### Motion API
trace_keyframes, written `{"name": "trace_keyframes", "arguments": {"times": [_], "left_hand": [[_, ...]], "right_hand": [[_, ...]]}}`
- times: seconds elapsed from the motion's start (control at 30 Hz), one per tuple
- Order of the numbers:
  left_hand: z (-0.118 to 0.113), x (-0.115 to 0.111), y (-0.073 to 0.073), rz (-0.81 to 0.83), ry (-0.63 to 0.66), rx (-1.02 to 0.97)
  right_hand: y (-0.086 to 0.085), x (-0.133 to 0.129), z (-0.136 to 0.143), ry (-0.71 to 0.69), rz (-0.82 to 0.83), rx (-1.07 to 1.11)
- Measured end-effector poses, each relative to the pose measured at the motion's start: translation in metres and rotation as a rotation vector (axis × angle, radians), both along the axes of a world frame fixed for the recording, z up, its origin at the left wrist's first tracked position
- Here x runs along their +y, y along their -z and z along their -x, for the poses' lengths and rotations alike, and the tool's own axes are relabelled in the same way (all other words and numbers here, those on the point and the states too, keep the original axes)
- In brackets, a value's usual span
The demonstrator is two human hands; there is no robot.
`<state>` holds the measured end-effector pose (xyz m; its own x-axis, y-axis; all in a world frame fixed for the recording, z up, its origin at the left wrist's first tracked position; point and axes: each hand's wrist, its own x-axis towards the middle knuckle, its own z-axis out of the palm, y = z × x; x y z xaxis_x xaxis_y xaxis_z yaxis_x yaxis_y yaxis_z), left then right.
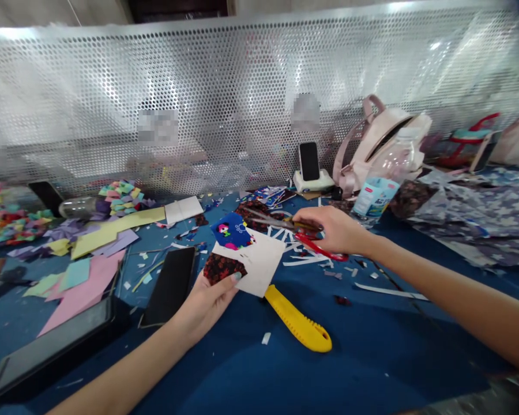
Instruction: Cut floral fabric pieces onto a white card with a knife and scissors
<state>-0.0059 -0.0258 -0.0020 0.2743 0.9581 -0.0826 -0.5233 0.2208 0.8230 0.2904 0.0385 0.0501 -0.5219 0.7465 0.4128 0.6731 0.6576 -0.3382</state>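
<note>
My left hand pinches a white paper piece at its lower left, thumb on top. Patches of dark floral fabric and blue printed fabric lie against that paper. Whether they are glued on, I cannot tell. Scissors with red handles are gripped in my right hand. Their blades point left, above the paper's upper edge and apart from it as far as I can see. Under the paper's lower corner, a yellow box cutter rests on the blue tabletop.
White paper strips and scraps are scattered around. Phones, coloured paper and folded paper bits lie leftward. A plastic bottle, a pale backpack and star-patterned material stand right. A perforated metal screen borders the back.
</note>
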Motion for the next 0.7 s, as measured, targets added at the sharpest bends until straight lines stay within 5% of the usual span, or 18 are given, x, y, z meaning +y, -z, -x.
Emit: {"name": "trace_keyframes", "arguments": {"times": [0.2,0.7], "left_hand": [[-0.003,-0.003,-0.005,-0.036,-0.097,0.066],[-0.004,-0.009,-0.006,-0.002,-0.046,0.090]], "right_hand": [[0.000,-0.004,0.003,-0.009,0.001,-0.125],[-0.007,-0.012,0.023,-0.060,0.159,-0.211]]}}
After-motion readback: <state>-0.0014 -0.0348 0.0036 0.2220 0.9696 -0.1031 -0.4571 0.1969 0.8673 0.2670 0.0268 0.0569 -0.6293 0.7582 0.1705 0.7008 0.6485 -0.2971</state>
